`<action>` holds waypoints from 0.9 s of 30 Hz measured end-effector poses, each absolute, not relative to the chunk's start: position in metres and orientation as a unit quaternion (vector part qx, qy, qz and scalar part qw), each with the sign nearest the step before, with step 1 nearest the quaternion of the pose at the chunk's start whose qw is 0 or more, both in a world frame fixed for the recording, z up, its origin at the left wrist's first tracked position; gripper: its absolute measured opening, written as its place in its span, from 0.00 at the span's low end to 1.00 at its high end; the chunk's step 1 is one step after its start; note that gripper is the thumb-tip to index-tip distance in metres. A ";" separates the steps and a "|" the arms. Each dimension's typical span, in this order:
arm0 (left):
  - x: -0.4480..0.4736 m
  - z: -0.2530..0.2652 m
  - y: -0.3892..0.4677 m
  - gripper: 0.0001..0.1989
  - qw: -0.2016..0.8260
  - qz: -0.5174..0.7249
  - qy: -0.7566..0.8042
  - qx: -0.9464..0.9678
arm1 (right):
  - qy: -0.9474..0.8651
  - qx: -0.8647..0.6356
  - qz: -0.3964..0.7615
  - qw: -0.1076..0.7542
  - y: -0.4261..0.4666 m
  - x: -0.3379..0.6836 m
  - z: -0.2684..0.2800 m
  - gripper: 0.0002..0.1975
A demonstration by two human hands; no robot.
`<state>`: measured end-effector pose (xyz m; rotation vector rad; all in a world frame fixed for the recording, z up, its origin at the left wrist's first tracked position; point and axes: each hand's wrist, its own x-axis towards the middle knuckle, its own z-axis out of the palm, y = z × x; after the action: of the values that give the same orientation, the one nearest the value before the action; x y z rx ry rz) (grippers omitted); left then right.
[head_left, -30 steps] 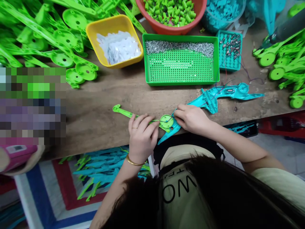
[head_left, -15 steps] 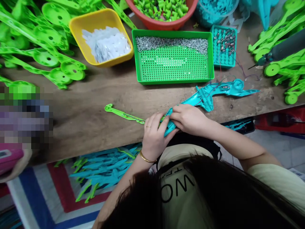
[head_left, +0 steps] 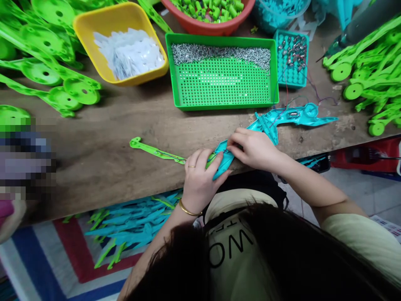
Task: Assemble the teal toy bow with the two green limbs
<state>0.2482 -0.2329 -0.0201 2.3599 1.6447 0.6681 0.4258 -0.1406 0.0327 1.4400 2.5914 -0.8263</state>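
A turquoise plastic toy sword shell (head_left: 300, 116) lies slantwise at the bench's near edge, its hollow side up, with thin red and dark wires along it. Its lower end is under my left hand (head_left: 200, 177), whose fingers and thumb close around it and the end of a narrow lime-green strip (head_left: 158, 153). A thin wire runs along that strip, which points out to the left. My right hand (head_left: 255, 148) is closed, fingertips pinched together over the shell just beside my left fingers. What they pinch is too small to make out.
Behind the shell stand a green basket (head_left: 225, 108) of small screws, a yellow bin (head_left: 90, 54) of clear plastic pieces, a red bowl (head_left: 209, 28) and a turquoise tray (head_left: 291, 81). Lime-green parts (head_left: 357, 90) pile up at both sides. A dark screwdriver (head_left: 354, 31) hangs at upper right.
My right hand has lifted slightly, baring more of the shell between the hands. My left hand keeps its hold. The whole view has shifted a little.
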 end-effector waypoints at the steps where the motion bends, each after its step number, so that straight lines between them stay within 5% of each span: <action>1: 0.248 -0.020 -0.233 0.21 0.096 0.224 0.556 0.795 | 0.838 0.476 -0.264 0.035 -0.140 0.425 0.033 0.10; 14: 0.248 -0.020 -0.232 0.21 0.079 0.218 0.549 0.803 | 0.847 0.487 -0.204 0.061 -0.143 0.419 0.030 0.14; 27: 0.246 -0.022 -0.232 0.23 0.108 0.207 0.551 0.801 | 0.826 0.538 -0.162 -0.046 -0.140 0.453 0.022 0.11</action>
<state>0.2457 -0.2318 -0.0215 2.3558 1.6222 0.6089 0.4533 -0.1401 0.0222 1.7407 2.6729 -0.5253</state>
